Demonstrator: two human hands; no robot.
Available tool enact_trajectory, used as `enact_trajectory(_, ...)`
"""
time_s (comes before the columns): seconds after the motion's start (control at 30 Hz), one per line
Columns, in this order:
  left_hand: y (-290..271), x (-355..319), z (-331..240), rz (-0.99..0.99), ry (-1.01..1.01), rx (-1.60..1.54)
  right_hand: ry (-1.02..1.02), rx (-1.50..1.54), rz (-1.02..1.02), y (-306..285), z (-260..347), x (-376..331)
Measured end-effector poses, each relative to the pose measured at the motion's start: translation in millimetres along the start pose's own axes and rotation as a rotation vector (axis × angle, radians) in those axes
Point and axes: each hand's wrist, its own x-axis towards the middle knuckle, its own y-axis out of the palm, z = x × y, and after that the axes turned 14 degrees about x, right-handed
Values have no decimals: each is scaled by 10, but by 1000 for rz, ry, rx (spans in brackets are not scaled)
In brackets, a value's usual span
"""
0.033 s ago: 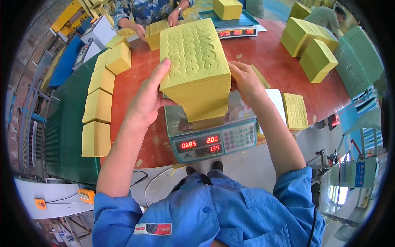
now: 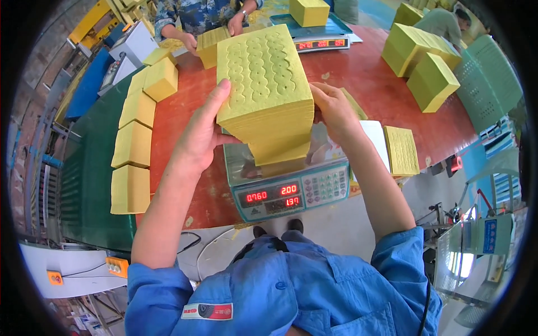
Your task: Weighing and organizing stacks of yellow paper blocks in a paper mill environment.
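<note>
A tall stack of yellow paper (image 2: pixel 263 73), its top sheet pressed with rows of scalloped lines and small holes, stands between my hands above the digital scale (image 2: pixel 291 190). Its foot seems to touch the scale's shiny metal plate. My left hand (image 2: pixel 199 134) grips the left side, thumb up along the top edge and fingers partly hidden behind. On the right side, my right hand (image 2: pixel 335 109) presses with bent fingers, their tips hidden by the stack. Red digits glow on the scale's front panel, beside a keypad.
Yellow paper blocks (image 2: pixel 131 145) line the red table's left edge; more blocks (image 2: pixel 431 81) stand far right. A flat yellow stack (image 2: pixel 401 151) lies right of the scale. Across the table, a co-worker's hands hold a paper bundle (image 2: pixel 208 47) near a second scale (image 2: pixel 322 43).
The scale's red reading has changed to a higher value. My hands and the stack are practically where they were.
</note>
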Motion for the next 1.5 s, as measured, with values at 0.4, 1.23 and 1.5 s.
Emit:
enact_trajectory(0.4,30,45,-88,-70,6,85,-32,31,-102,56,-3,53)
enact_trajectory(1.23,603,302,895,-346,287,-344,-166,336,-95,209,-478,-42)
enact_trajectory(1.5,596,-545,907,-517,289,-283,-312,260,-121,-72,-515,-716)
